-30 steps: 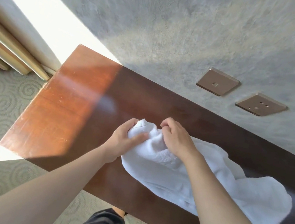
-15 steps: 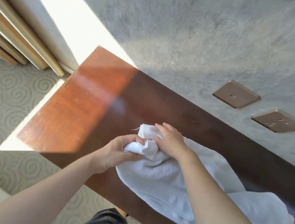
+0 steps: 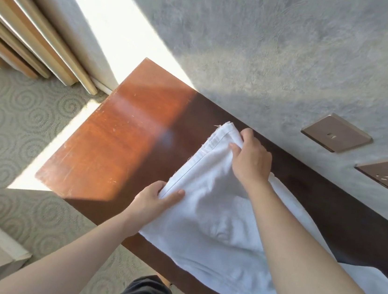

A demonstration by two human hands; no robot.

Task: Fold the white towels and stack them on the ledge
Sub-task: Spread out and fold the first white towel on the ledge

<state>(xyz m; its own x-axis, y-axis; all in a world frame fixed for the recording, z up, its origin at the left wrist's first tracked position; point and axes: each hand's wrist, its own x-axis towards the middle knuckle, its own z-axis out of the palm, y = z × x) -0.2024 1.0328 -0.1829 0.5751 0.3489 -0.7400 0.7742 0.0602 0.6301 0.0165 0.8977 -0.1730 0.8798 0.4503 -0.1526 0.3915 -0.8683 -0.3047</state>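
Both hands stretching the hemmed edge of a white towel on the wooden ledge.

Left hand pinches the near corner, thumb on top; right hand grips the far corner by the wall, fingers curled into the cloth. Towel lies rumpled along the ledge, trailing right. Step: squaring up for the first fold. Next likely needs the edge carried over evenly, corners matched.
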